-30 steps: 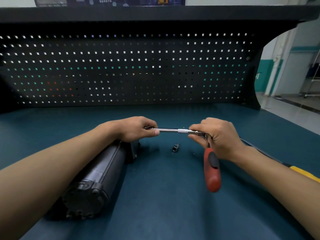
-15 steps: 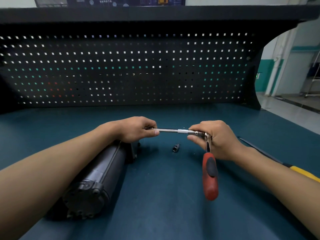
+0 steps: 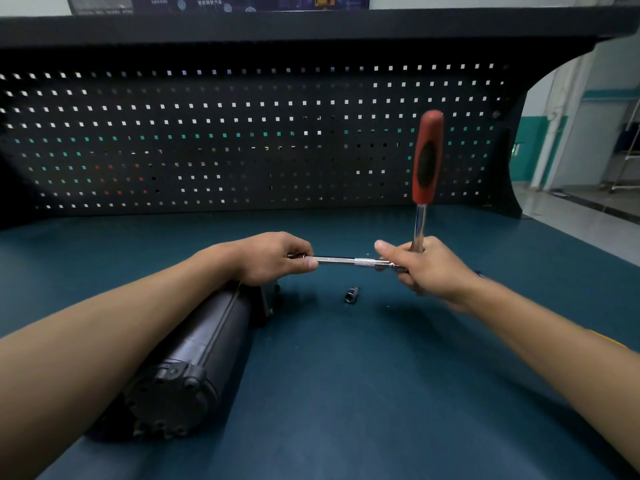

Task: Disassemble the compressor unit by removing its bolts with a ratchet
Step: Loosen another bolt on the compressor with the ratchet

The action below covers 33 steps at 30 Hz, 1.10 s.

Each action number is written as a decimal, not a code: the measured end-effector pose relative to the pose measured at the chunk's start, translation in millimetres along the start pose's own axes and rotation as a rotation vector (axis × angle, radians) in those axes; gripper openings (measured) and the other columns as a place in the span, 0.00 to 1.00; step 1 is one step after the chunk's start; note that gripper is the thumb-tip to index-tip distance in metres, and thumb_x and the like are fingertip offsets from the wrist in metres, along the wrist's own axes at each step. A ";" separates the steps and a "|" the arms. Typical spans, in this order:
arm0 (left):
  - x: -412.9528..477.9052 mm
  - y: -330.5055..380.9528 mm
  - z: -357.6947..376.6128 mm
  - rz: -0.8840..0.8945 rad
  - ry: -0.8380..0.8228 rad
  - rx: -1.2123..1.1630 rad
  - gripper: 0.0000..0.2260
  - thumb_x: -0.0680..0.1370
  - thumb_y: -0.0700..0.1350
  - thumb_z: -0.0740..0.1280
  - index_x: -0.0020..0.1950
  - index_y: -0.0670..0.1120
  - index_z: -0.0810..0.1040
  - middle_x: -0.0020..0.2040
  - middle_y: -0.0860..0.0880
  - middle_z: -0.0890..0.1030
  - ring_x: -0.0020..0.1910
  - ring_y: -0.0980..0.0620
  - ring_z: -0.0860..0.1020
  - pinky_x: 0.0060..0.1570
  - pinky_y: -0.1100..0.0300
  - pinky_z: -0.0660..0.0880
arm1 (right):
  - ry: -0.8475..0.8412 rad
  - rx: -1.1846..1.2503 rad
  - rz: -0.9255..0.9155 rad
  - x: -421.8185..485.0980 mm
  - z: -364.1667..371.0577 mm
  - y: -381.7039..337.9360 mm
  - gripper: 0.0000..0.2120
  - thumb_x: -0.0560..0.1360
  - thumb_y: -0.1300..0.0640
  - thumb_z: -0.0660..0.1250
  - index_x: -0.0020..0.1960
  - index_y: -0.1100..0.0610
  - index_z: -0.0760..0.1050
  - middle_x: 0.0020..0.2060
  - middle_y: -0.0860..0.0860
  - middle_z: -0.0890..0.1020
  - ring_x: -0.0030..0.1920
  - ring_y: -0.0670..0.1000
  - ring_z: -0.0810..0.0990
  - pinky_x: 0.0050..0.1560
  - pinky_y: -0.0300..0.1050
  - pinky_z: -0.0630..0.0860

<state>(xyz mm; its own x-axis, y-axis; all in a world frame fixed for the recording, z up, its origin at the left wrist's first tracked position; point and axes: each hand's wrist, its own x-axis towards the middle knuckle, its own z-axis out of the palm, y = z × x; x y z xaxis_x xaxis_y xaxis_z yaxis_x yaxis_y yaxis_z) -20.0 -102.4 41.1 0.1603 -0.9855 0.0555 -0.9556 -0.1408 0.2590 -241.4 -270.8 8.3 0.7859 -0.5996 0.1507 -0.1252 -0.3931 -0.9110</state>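
The black cylindrical compressor unit (image 3: 194,355) lies on the blue-green bench, its bolted end cap facing me at lower left. My left hand (image 3: 273,258) pinches the left end of a silver extension bar (image 3: 341,260), held level above the bench. My right hand (image 3: 426,268) grips the ratchet head at the bar's right end. The ratchet's red and black handle (image 3: 427,157) points straight up. What the bar's left tip meets is hidden under my left fingers.
A small loose socket (image 3: 351,294) lies on the bench (image 3: 346,393) below the bar. A black pegboard (image 3: 242,140) closes off the back of the bench. A yellow-tipped tool (image 3: 606,337) peeks out behind my right forearm.
The ratchet handle has swung from hanging down toward me to standing upright. My right hand turned with it; my left hand and the bar stayed in place.
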 end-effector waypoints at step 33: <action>-1.7 -1.2 0.9 -0.012 0.026 -0.101 0.09 0.80 0.59 0.64 0.47 0.55 0.78 0.35 0.56 0.73 0.33 0.59 0.69 0.38 0.61 0.66 | -0.002 0.189 0.167 0.1 3.2 2.8 0.14 0.74 0.47 0.73 0.37 0.54 0.75 0.23 0.51 0.70 0.23 0.47 0.64 0.23 0.38 0.59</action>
<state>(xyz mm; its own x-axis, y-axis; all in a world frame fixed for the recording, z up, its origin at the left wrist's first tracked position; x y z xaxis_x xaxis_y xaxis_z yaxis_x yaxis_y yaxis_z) -19.3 -100.7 39.8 0.1794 -0.9808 0.0761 -0.9239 -0.1414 0.3556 -239.7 -269.7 4.6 0.7653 -0.6437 -0.0086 -0.1380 -0.1510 -0.9789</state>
